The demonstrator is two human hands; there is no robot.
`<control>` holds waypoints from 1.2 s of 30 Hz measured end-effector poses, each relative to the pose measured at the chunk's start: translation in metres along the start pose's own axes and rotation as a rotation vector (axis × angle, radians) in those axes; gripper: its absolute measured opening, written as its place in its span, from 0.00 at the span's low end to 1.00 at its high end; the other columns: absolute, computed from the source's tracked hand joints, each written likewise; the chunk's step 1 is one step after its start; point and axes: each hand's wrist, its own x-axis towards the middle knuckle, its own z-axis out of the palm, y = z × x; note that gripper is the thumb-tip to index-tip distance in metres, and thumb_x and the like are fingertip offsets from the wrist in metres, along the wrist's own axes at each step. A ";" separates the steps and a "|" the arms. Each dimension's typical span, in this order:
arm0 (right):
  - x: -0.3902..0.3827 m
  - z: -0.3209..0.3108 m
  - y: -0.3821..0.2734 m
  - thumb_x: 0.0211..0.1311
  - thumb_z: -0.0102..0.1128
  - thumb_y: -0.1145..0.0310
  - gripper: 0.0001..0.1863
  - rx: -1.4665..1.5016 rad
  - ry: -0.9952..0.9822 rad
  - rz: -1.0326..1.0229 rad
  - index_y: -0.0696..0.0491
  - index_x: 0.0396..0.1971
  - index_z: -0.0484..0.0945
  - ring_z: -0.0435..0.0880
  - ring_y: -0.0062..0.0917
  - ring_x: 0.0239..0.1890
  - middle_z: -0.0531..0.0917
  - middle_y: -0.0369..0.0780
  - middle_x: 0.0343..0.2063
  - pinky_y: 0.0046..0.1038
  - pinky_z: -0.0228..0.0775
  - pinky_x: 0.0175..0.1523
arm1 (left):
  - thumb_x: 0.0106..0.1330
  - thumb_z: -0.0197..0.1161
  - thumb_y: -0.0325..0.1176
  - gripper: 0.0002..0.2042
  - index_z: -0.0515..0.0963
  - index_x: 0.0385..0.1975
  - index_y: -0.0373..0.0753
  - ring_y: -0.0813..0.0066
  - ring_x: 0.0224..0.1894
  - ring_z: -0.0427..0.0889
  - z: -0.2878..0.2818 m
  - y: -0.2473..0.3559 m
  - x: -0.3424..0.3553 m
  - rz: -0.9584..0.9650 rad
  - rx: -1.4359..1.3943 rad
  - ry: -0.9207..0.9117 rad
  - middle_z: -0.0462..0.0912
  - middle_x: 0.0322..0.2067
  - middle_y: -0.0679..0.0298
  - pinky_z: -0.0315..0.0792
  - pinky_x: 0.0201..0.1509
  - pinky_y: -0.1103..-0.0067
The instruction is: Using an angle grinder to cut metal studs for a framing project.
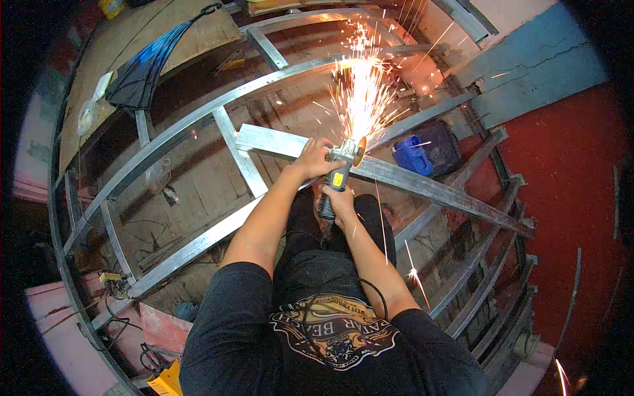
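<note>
In the middle of the view, an angle grinder (339, 170) with a grey body and a yellow label runs against a square metal tube (422, 183). My right hand (339, 203) is wrapped around its rear body. At the front, my left hand (313, 160) grips near the grinder's head, over the tube, its thumb along the grinder. An orange-brown disc (360, 152) stands at the right side of the head. A dense spray of bright sparks (363, 99) shoots away from me and hides the far side of the contact.
A welded frame of curved metal tubes (198, 117) surrounds me. Beyond the tube lies a blue plastic jug (413, 156) beside a dark case. A folded umbrella (146, 69) rests on a plywood sheet (191, 36) at far left. Cables (119, 323) lie at lower left.
</note>
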 end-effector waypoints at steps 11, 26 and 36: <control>-0.003 -0.001 0.003 0.63 0.72 0.76 0.08 0.027 -0.033 -0.013 0.58 0.39 0.82 0.87 0.28 0.22 0.86 0.40 0.25 0.31 0.81 0.27 | 0.66 0.65 0.71 0.38 0.90 0.48 0.34 0.53 0.68 0.68 0.000 0.001 -0.007 0.039 -0.006 0.035 0.74 0.63 0.57 0.56 0.79 0.60; -0.009 0.000 0.000 0.64 0.72 0.75 0.09 -0.064 0.037 -0.003 0.57 0.39 0.80 0.87 0.29 0.21 0.87 0.41 0.25 0.32 0.80 0.27 | 0.66 0.62 0.75 0.45 0.85 0.61 0.32 0.54 0.80 0.59 -0.003 0.002 -0.007 -0.033 -0.005 -0.069 0.70 0.71 0.53 0.43 0.87 0.58; -0.005 -0.003 0.007 0.60 0.76 0.75 0.12 0.009 -0.001 0.023 0.57 0.40 0.80 0.87 0.27 0.22 0.86 0.40 0.25 0.31 0.82 0.28 | 0.67 0.64 0.72 0.40 0.89 0.53 0.33 0.53 0.75 0.63 0.007 -0.002 -0.009 -0.003 0.007 0.008 0.71 0.69 0.56 0.49 0.84 0.58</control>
